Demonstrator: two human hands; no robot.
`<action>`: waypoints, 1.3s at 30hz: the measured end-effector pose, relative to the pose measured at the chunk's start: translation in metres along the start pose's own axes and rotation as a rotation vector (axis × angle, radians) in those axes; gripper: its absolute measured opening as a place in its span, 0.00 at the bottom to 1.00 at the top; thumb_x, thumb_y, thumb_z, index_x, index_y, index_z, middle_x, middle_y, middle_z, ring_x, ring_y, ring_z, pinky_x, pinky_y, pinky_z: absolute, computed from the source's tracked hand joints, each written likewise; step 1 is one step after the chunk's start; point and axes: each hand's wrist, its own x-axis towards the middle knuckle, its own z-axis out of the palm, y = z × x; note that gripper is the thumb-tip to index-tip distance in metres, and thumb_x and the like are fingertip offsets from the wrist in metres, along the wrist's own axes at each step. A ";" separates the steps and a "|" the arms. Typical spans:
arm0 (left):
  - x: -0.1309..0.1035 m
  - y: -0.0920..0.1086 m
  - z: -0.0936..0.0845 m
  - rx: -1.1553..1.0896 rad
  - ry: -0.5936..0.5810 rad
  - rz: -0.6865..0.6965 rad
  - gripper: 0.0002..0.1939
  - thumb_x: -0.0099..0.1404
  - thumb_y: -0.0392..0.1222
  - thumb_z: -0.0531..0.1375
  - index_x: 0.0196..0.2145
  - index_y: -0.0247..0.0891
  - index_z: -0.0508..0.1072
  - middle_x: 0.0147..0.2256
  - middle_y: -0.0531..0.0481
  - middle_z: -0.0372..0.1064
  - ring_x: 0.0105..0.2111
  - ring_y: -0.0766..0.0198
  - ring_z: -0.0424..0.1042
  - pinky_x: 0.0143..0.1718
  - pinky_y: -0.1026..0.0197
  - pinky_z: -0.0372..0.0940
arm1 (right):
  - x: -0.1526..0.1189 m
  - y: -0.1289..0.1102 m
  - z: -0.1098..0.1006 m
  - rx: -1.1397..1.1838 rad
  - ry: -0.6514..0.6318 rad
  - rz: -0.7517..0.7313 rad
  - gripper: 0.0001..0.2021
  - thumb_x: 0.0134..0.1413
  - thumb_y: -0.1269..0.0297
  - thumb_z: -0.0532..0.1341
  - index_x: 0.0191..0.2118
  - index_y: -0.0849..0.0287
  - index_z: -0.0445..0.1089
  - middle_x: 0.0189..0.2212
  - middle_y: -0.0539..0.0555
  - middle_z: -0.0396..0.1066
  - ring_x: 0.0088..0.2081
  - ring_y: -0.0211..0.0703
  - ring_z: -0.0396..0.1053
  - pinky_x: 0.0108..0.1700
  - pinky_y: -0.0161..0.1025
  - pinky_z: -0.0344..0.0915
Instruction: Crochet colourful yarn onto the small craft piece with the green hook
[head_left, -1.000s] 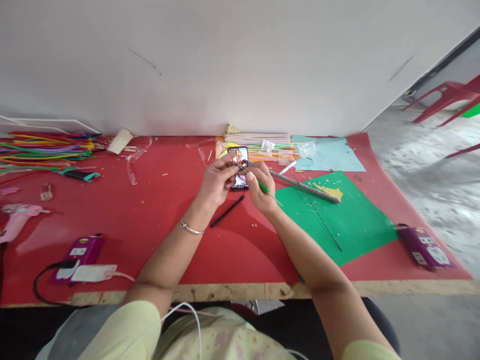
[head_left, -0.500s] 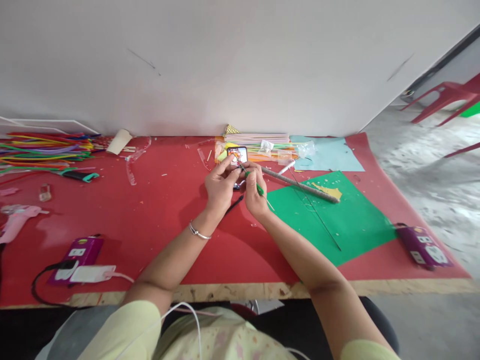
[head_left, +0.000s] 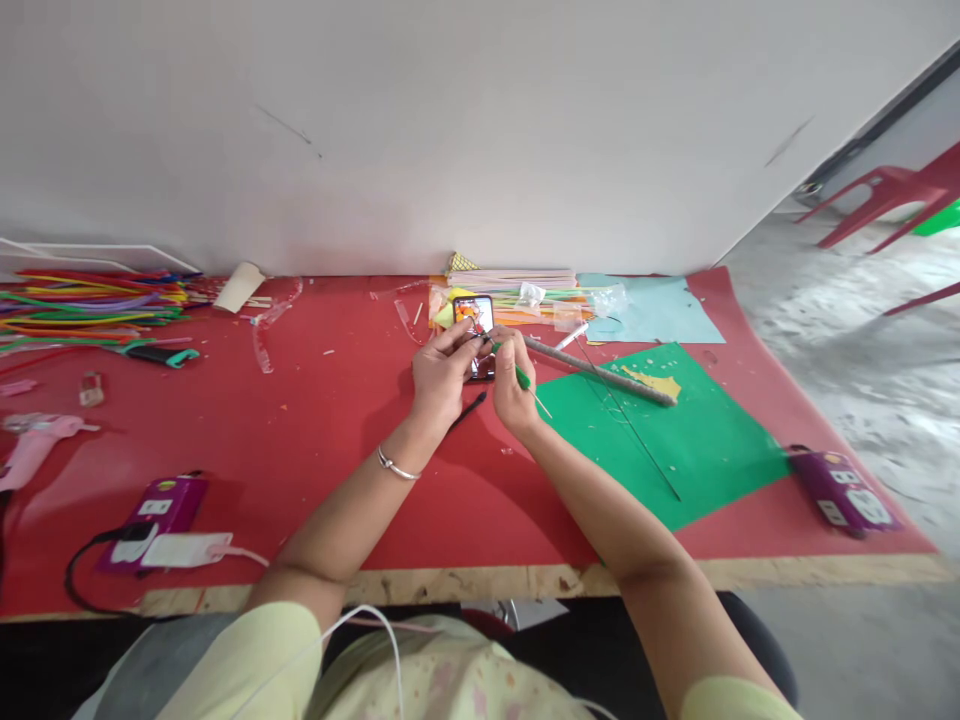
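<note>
My left hand (head_left: 439, 380) is closed in a pinch at the far end of a slim green stem (head_left: 523, 378), over a phone. My right hand (head_left: 514, 388) is wrapped round the same stem, its thin pale tail (head_left: 544, 408) sticking out below the palm. What the fingertips pinch between them is small and partly hidden. Beneath the hands lies the phone (head_left: 484, 312), its lit screen showing a colourful picture. From beside my right hand a long grey rod (head_left: 600, 369) runs to the right across a green sheet (head_left: 705, 440).
Bundled coloured pipe cleaners (head_left: 90, 300) and dark-handled pliers (head_left: 154, 353) lie at the left. A pink glue gun (head_left: 41, 445) rests nearer. Purple power strips (head_left: 176, 500) sit at both sides. A thin dark wire (head_left: 637, 430) crosses the green sheet. A light blue sheet (head_left: 667, 310) lies behind.
Both hands keep their hold on the green stem, with only slight finger movement. More of the phone shows between the hands. The view has shifted a little.
</note>
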 end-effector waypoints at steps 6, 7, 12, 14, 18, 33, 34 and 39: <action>0.014 0.013 -0.016 0.299 -0.047 0.223 0.10 0.62 0.48 0.72 0.32 0.39 0.86 0.25 0.52 0.72 0.25 0.67 0.66 0.27 0.62 0.61 | 0.008 -0.005 -0.008 0.055 -0.022 0.047 0.27 0.74 0.34 0.52 0.39 0.52 0.70 0.37 0.53 0.69 0.38 0.42 0.69 0.40 0.41 0.73; 0.017 0.015 -0.020 0.378 -0.052 0.327 0.10 0.64 0.46 0.71 0.28 0.39 0.85 0.27 0.50 0.73 0.29 0.66 0.70 0.32 0.62 0.65 | 0.008 -0.007 -0.008 0.062 -0.029 0.049 0.27 0.73 0.33 0.52 0.38 0.52 0.70 0.36 0.53 0.69 0.37 0.42 0.68 0.39 0.42 0.73; 0.023 0.022 -0.028 0.560 -0.194 0.501 0.07 0.66 0.44 0.71 0.32 0.42 0.87 0.41 0.46 0.80 0.42 0.61 0.76 0.43 0.61 0.70 | 0.009 -0.011 -0.008 0.023 -0.056 0.030 0.27 0.74 0.34 0.52 0.38 0.52 0.70 0.36 0.54 0.69 0.36 0.43 0.67 0.38 0.42 0.71; 0.020 0.022 -0.023 0.412 -0.239 0.338 0.08 0.65 0.48 0.73 0.35 0.41 0.87 0.37 0.47 0.78 0.36 0.64 0.74 0.35 0.63 0.68 | 0.008 -0.010 -0.008 -0.005 -0.055 0.017 0.26 0.75 0.35 0.52 0.38 0.51 0.70 0.36 0.54 0.69 0.37 0.44 0.68 0.39 0.42 0.71; 0.011 0.020 -0.012 0.132 -0.264 0.035 0.15 0.55 0.45 0.77 0.40 0.39 0.87 0.27 0.54 0.68 0.20 0.75 0.55 0.20 0.67 0.53 | 0.007 -0.008 -0.008 -0.031 -0.058 0.008 0.25 0.76 0.37 0.52 0.38 0.52 0.71 0.37 0.54 0.69 0.39 0.45 0.68 0.40 0.43 0.71; 0.027 0.002 -0.023 0.260 -0.138 0.216 0.20 0.52 0.38 0.77 0.45 0.39 0.88 0.33 0.49 0.79 0.31 0.66 0.74 0.32 0.63 0.70 | 0.009 -0.009 -0.009 0.012 -0.120 0.067 0.25 0.76 0.40 0.53 0.36 0.54 0.73 0.39 0.53 0.68 0.37 0.41 0.66 0.39 0.42 0.67; 0.026 -0.001 -0.024 0.308 -0.138 0.259 0.20 0.54 0.38 0.76 0.46 0.40 0.88 0.34 0.49 0.80 0.33 0.64 0.75 0.34 0.63 0.71 | 0.008 -0.008 -0.008 0.016 -0.109 0.081 0.25 0.76 0.39 0.53 0.37 0.53 0.72 0.39 0.53 0.68 0.37 0.41 0.66 0.38 0.41 0.67; 0.014 -0.006 -0.018 0.350 -0.080 0.306 0.13 0.59 0.38 0.73 0.43 0.42 0.87 0.36 0.50 0.81 0.31 0.66 0.74 0.34 0.64 0.71 | 0.000 -0.005 0.005 0.079 -0.016 0.164 0.26 0.73 0.32 0.52 0.41 0.52 0.69 0.39 0.52 0.67 0.35 0.40 0.66 0.33 0.37 0.68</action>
